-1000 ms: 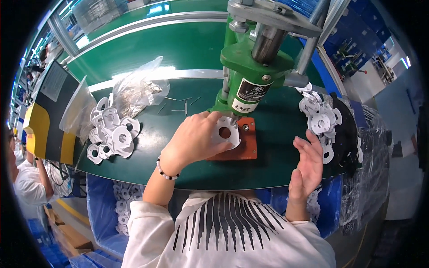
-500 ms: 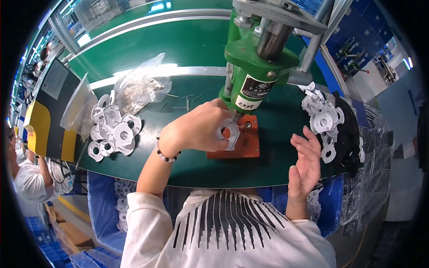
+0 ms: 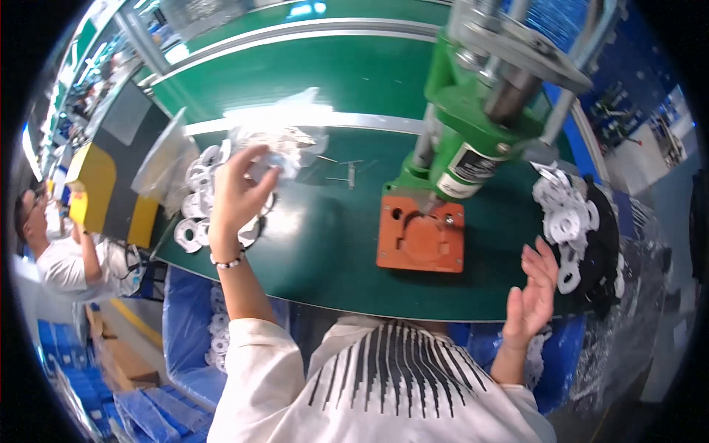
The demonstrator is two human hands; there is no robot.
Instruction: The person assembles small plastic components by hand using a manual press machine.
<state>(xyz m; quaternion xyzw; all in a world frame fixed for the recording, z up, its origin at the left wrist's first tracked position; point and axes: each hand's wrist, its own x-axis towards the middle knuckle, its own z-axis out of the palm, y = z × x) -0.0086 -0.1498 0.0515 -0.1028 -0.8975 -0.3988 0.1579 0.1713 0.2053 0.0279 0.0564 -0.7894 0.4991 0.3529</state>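
The left hand (image 3: 235, 196) is at a pile of white plastic parts (image 3: 193, 205), thumb and fingers curved around a blurred pale piece (image 3: 267, 165); whether they grip it, I cannot tell. The right hand (image 3: 533, 297), fingers parted, holds nothing near the tabletop's (image 3: 317, 258) front edge.

Left hand (image 3: 240, 193) blurred; pale smear (image 3: 264, 168) by its thumb, can't tell whether held. Pile of white parts (image 3: 195, 201) partly hidden behind it. Plastic bag (image 3: 301, 140) blurred, contents unclear. Green press (image 3: 467, 125) cut off at top edge; label (image 3: 473, 164) too blurred to read. Shirt (image 3: 399, 369) cut off by lower edge.
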